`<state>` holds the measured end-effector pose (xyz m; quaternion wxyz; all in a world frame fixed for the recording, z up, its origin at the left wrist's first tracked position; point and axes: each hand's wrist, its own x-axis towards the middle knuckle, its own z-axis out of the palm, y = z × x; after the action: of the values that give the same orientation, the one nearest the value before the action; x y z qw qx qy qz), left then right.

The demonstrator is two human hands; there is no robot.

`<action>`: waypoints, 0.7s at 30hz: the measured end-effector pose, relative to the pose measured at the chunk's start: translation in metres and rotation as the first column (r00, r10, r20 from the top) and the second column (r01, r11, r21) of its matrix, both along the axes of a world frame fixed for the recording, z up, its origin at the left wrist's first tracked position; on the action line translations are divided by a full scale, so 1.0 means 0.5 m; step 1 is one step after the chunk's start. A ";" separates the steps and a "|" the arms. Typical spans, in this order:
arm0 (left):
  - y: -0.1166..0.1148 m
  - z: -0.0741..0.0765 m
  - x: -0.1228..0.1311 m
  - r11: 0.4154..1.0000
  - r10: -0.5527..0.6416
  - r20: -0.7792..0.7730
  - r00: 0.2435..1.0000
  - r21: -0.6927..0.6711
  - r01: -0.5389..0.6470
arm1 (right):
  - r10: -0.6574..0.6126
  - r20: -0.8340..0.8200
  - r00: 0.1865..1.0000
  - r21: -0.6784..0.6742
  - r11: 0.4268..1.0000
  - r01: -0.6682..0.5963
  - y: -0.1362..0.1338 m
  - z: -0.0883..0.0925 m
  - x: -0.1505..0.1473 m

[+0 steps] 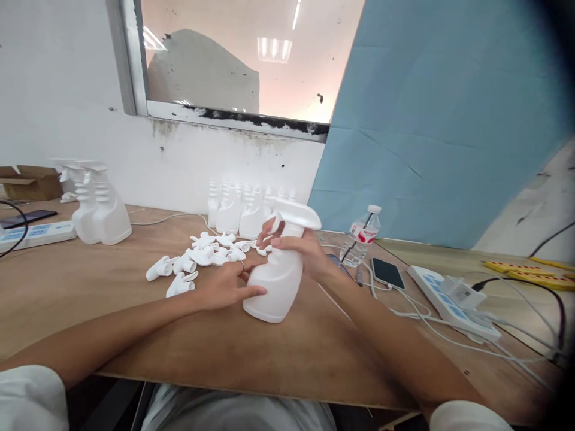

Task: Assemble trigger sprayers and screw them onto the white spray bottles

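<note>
A white spray bottle (278, 287) with its trigger head (299, 214) on top is tilted between my two hands, over the table. My left hand (231, 285) is closed round the lower body, thumb across the front. At the neck, just under the head, my right hand (305, 251) grips the bottle, with fingers behind it and near the trigger. Loose white trigger heads (211, 251) lie in a pile to the left of the bottle. Behind, several white bottles without heads (229, 209) stand against the wall, partly hidden by the held one.
Two spray bottles with heads (101, 203) stand at left beside a power strip (40, 233), a phone and a cardboard box (33, 182). To the right are a water bottle (360, 236), a phone (387, 273), another power strip (453, 305) and tangled white cables. The table's front edge is near my lap.
</note>
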<state>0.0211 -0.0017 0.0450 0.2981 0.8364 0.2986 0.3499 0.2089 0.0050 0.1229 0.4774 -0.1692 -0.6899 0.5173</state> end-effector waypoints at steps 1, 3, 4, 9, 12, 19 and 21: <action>0.002 0.011 -0.008 0.999 0.003 -0.008 1.000 0.033 -0.003 | -0.019 0.015 1.000 0.031 0.999 0.019 -0.003 0.004 0.003; 0.014 0.035 -0.037 0.985 0.074 -0.037 0.997 0.161 -0.067 | -0.062 0.059 0.996 0.128 0.990 0.054 -0.009 0.013 0.014; 0.025 0.047 -0.061 0.960 0.156 -0.048 0.987 0.242 -0.140 | -0.093 0.081 0.992 0.186 0.980 0.076 -0.011 0.016 0.023; 0.114 0.087 -0.248 0.619 0.721 0.027 0.692 0.424 -0.661 | -0.341 0.295 0.892 0.416 0.887 0.202 -0.001 -0.015 0.090; 0.163 0.079 -0.372 0.447 0.877 -0.027 0.481 0.417 -0.791 | -0.535 0.515 0.670 0.625 0.769 0.132 0.029 -0.077 0.138; 0.182 0.021 -0.508 0.286 0.956 -0.156 0.249 0.291 -0.913 | -0.745 0.587 0.317 0.808 0.565 -0.167 0.098 -0.196 0.211; 0.180 0.015 -0.512 0.256 0.963 -0.158 0.219 0.282 -0.925 | -0.745 0.583 0.325 0.810 0.561 -0.169 0.104 -0.201 0.219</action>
<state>-0.2347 0.0881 0.0524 -0.0785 0.5414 0.7623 0.3457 0.3185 0.0571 0.0226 0.1358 -0.3403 -0.9226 -0.1202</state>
